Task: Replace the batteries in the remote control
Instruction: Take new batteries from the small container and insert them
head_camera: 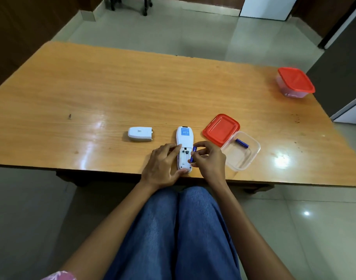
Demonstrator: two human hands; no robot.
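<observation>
Head-worn wide view, facing forward and down, close over table [132,87]

Legs: blue denim trousers [173,229], with a fine diagonal weave grain and light fading over the thighs. Left upper arm: sleeve [59,276] in pink fabric with a pale floral print, visible at the lower edge. Forearms [112,219], left hand [163,164] and right hand [209,162]: bare.
</observation>
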